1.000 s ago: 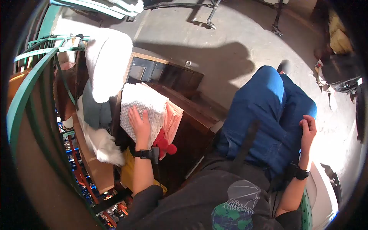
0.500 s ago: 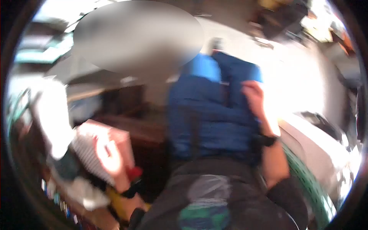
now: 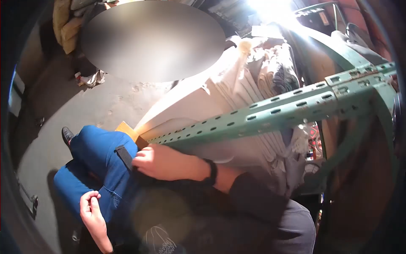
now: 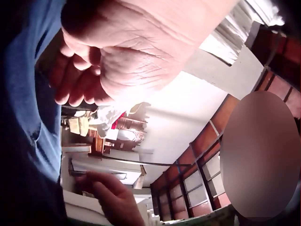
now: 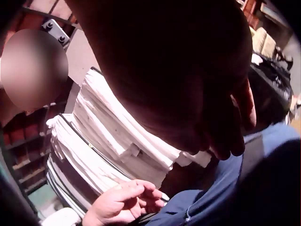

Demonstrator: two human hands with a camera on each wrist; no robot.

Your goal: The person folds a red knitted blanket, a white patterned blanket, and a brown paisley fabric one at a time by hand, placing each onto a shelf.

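Note:
My left hand (image 3: 94, 218) hovers by the blue jeans (image 3: 101, 154), palm up with loosely bent fingers and nothing in it. In the left wrist view its palm (image 4: 141, 52) fills the top. My right hand (image 3: 169, 163) is over my lap, fingers loosely curled, its fingertips close to a black strap (image 3: 123, 157) on the jeans. The right wrist view shows that hand dark against the light (image 5: 188, 89). Neither hand grips anything that shows.
A green perforated metal bar (image 3: 270, 112) runs along my right side. Behind it stand stacks of folded pale cloth (image 3: 237, 91). Further back lies a concrete floor (image 3: 55, 110), with crumpled cloth (image 3: 91, 79) on it. Blurred patches hide parts of the views.
My view has swung right, away from the folded cloths and plush items to the green bar and pale stacks. The left hand has come off the knitted cloth; the right has crossed the lap.

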